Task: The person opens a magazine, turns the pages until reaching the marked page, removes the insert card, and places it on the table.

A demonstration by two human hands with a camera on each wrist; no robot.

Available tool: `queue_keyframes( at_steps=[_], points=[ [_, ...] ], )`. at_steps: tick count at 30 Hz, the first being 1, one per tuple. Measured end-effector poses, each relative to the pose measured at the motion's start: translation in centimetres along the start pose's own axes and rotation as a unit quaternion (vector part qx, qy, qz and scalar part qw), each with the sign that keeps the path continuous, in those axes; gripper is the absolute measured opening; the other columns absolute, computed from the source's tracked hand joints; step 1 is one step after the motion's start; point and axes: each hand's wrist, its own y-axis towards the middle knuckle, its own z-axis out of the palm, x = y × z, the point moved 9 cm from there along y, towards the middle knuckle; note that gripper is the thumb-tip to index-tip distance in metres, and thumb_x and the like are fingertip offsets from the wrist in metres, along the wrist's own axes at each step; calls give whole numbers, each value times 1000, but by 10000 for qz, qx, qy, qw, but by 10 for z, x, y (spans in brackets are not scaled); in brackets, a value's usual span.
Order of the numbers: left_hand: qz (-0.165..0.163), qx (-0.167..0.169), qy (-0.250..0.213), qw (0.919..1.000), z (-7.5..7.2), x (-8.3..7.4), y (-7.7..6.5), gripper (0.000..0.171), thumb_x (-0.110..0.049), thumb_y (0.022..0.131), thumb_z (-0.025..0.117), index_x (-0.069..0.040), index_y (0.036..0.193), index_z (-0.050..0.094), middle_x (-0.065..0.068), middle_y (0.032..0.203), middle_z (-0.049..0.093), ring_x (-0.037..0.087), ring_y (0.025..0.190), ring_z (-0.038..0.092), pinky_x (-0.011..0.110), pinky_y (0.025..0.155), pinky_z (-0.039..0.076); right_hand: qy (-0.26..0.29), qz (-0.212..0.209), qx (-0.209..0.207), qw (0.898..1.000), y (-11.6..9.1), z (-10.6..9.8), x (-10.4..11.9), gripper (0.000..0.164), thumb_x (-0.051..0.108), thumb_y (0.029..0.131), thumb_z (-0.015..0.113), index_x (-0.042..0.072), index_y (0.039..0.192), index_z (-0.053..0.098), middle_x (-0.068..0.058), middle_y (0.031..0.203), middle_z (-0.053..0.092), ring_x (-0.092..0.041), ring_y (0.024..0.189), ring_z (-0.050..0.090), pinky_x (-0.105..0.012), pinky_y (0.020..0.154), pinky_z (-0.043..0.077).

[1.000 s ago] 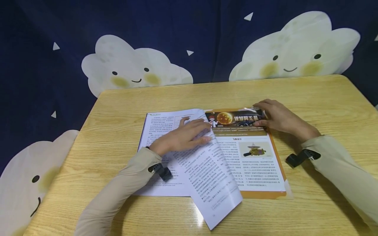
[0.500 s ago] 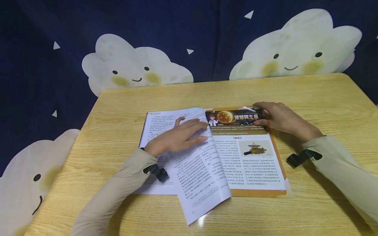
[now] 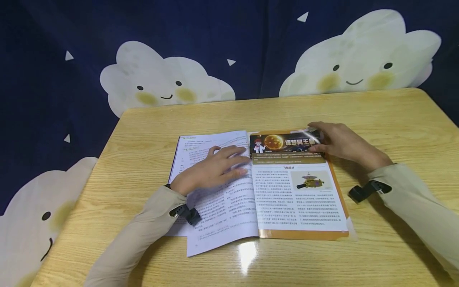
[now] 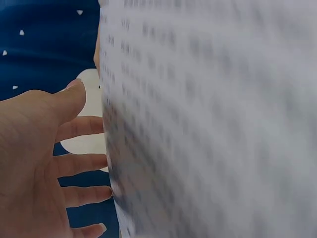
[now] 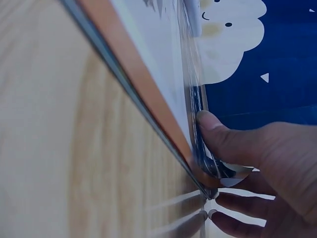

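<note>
An open magazine (image 3: 301,211) lies in the middle of the head view. Its right page carries an orange border, a dark banner with a planet, and a spacecraft picture. My left hand (image 3: 211,169) is spread over the left-hand page (image 3: 229,223), fingers extended toward the spine. That page slants, its lower corner jutting past the page beneath. In the left wrist view, straight fingertips meet the blurred printed sheet (image 4: 213,109). My right hand (image 3: 340,143) pinches the magazine's upper right corner. The right wrist view shows the thumb (image 5: 233,144) on top and fingers at the corner's edge below.
The wooden table (image 3: 150,119) extends around the magazine on every side. Behind it hangs a dark blue curtain (image 3: 251,36) printed with smiling clouds and small white triangles. Each wrist wears a black strap (image 3: 369,191) over a beige sleeve.
The slanting page has swung left and lies flatter over the left side, exposing more of the right page. My left hand has shifted slightly left. The right hand stays at the corner.
</note>
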Motion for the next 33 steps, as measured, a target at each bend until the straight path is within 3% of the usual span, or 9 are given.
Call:
queue_keyframes(
  at_steps=[9, 14, 18, 27, 33],
  points=[
    [14, -40, -84, 10000, 0, -1, -1, 44, -42, 102, 42, -19, 138, 55, 9, 154, 33, 29, 144, 22, 59, 110, 17, 25, -50, -436, 9990, -5, -6, 3, 69, 15, 77, 82, 2, 136, 50, -6, 77, 57, -19, 65, 50, -37, 62, 41],
    [-31, 40, -113, 9999, 3, 0, 0, 46, -44, 102, 41, -19, 138, 54, 8, 154, 33, 29, 145, 20, 57, 111, 17, 168, -109, -536, 9984, -7, -6, 4, 65, 10, 78, 81, 1, 135, 52, -16, 99, 65, -23, 74, 60, -41, 67, 48],
    [-34, 27, -79, 10000, 2, -1, 3, 47, -45, 102, 42, -19, 138, 54, 8, 154, 34, 30, 145, 20, 58, 111, 17, 308, -140, -564, 9978, -9, -6, 4, 63, 4, 79, 79, 0, 135, 51, -23, 117, 62, -29, 84, 67, -45, 71, 52],
    [31, 14, -170, 9998, 3, -2, 12, 42, -43, 102, 45, -18, 133, 59, 11, 153, 35, 31, 145, 20, 59, 111, 16, 226, -205, -652, 9974, -8, -7, 5, 63, 7, 80, 79, 1, 135, 51, -19, 114, 63, -24, 79, 58, -42, 69, 46],
    [8, 50, -141, 9999, 1, -2, 14, 42, -43, 102, 45, -18, 134, 58, 10, 154, 34, 31, 145, 20, 59, 111, 15, 139, -428, -886, 9950, -10, -13, 9, 60, 0, 78, 78, 1, 133, 53, -23, 123, 60, -33, 95, 60, -50, 81, 48]
  ],
)
